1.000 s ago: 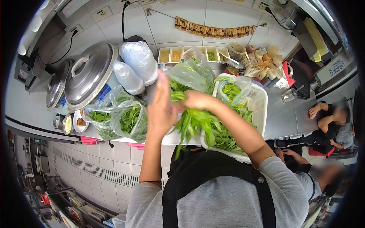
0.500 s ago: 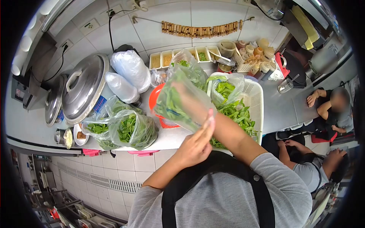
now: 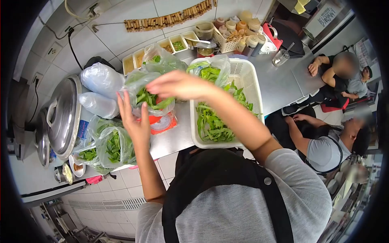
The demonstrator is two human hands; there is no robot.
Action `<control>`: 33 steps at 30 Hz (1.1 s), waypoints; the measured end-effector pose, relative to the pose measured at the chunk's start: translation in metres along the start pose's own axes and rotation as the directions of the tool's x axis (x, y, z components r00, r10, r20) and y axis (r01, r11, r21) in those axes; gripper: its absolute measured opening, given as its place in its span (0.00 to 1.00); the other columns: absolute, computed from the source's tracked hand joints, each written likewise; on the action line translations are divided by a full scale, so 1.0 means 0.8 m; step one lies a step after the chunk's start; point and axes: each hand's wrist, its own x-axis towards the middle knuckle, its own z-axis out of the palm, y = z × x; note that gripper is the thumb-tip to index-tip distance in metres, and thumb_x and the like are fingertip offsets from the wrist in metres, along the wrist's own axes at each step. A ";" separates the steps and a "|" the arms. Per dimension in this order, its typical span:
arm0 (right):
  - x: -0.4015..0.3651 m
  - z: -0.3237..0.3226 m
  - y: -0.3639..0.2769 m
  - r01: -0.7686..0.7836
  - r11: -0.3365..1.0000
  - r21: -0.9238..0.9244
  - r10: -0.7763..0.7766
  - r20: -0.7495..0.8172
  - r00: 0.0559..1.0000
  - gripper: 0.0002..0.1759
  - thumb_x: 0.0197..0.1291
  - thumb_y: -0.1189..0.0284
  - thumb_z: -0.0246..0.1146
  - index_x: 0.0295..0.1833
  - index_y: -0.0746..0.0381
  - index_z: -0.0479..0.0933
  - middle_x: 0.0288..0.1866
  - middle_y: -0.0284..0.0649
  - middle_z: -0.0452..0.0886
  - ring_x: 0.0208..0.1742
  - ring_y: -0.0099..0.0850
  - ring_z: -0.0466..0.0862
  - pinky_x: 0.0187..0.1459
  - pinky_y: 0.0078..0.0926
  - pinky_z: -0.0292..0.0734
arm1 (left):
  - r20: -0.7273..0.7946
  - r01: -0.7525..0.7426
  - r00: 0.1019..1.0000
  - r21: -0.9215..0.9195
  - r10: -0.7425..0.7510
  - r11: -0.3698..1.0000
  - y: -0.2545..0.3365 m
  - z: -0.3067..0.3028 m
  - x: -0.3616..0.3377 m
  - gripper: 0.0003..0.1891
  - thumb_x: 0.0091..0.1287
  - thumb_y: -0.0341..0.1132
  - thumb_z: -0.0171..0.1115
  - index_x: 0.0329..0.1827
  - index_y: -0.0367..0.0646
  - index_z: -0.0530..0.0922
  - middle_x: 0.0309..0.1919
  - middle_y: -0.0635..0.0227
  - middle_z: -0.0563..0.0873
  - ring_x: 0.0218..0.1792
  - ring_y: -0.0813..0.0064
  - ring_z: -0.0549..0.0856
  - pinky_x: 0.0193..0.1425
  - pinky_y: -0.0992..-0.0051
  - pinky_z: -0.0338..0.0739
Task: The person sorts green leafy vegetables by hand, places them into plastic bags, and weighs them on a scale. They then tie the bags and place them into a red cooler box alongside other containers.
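Observation:
A clear plastic bag of leafy greens (image 3: pixel 148 98) rests on an orange kitchen scale (image 3: pixel 169 124) with a round dial. My left hand (image 3: pixel 135 123) is raised at the bag's near left side, open with fingers spread. Over the bag's top right reaches my right hand (image 3: pixel 174 84), slightly blurred, its fingers stretched out to the left and nothing visible in them. To the right stands a white plastic basket (image 3: pixel 259 95) of loose greens (image 3: pixel 216 124), with another plastic bag (image 3: pixel 221 69) of greens at its far left corner.
Filled bags of greens (image 3: pixel 115 150) sit at the counter's left front, beside large lidded pots (image 3: pixel 65 115) and stacks of plastic bags (image 3: pixel 101 81). Containers of chopped ingredients (image 3: pixel 177 43) and a basket of sauce bottles (image 3: pixel 231 36) line the back. Other people (image 3: pixel 324 150) sit at right.
My right hand has come out of the plastic bag. The bag of greens now rests on the scale, and my left hand has moved left beside it. The view has shifted.

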 end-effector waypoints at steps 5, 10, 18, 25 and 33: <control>-0.125 -0.135 0.026 -0.213 0.973 -0.090 0.145 -0.477 0.867 0.19 0.65 0.62 0.54 0.52 0.65 0.76 0.43 0.41 0.82 0.42 0.27 0.83 0.44 0.24 0.79 | 0.182 -0.028 0.983 0.061 0.017 0.998 0.036 -0.067 0.000 0.19 0.56 0.26 0.63 0.53 0.44 0.80 0.62 0.52 0.72 0.27 0.82 0.78 0.30 0.83 0.71; -0.200 -0.181 0.165 -0.657 0.743 -0.127 0.418 -0.679 0.604 0.36 0.53 0.50 0.64 0.57 0.69 0.70 0.47 0.48 0.80 0.45 0.33 0.82 0.47 0.29 0.77 | -0.017 -0.302 0.953 -0.136 0.303 0.944 0.068 -0.079 -0.011 0.14 0.53 0.27 0.65 0.44 0.40 0.83 0.46 0.58 0.83 0.33 0.77 0.81 0.36 0.81 0.75; -0.239 -0.088 0.234 -0.762 0.418 -0.495 0.336 -0.695 0.636 0.45 0.37 0.63 0.71 0.63 0.69 0.63 0.53 0.61 0.75 0.55 0.48 0.76 0.55 0.33 0.72 | 0.924 -0.121 0.377 -0.019 0.064 0.992 0.030 0.212 -0.111 0.23 0.58 0.34 0.61 0.57 0.40 0.71 0.48 0.50 0.77 0.47 0.52 0.79 0.52 0.64 0.75; -0.276 -0.082 0.169 -0.566 0.786 -0.249 0.192 -0.771 0.606 0.31 0.36 0.73 0.68 0.51 0.66 0.70 0.41 0.52 0.80 0.44 0.43 0.81 0.47 0.31 0.75 | 0.970 -0.258 0.201 0.186 -0.136 0.948 0.001 0.271 -0.147 0.30 0.51 0.40 0.66 0.59 0.43 0.70 0.53 0.46 0.75 0.55 0.51 0.75 0.57 0.62 0.71; -0.291 -0.106 0.167 -0.488 0.802 -0.346 -0.054 -0.854 0.517 0.46 0.40 0.65 0.75 0.64 0.70 0.61 0.53 0.51 0.74 0.52 0.36 0.77 0.51 0.30 0.74 | 0.942 0.802 0.336 -0.290 0.006 0.522 0.009 0.223 -0.139 0.18 0.62 0.30 0.60 0.54 0.37 0.72 0.45 0.70 0.81 0.45 0.78 0.78 0.50 0.76 0.74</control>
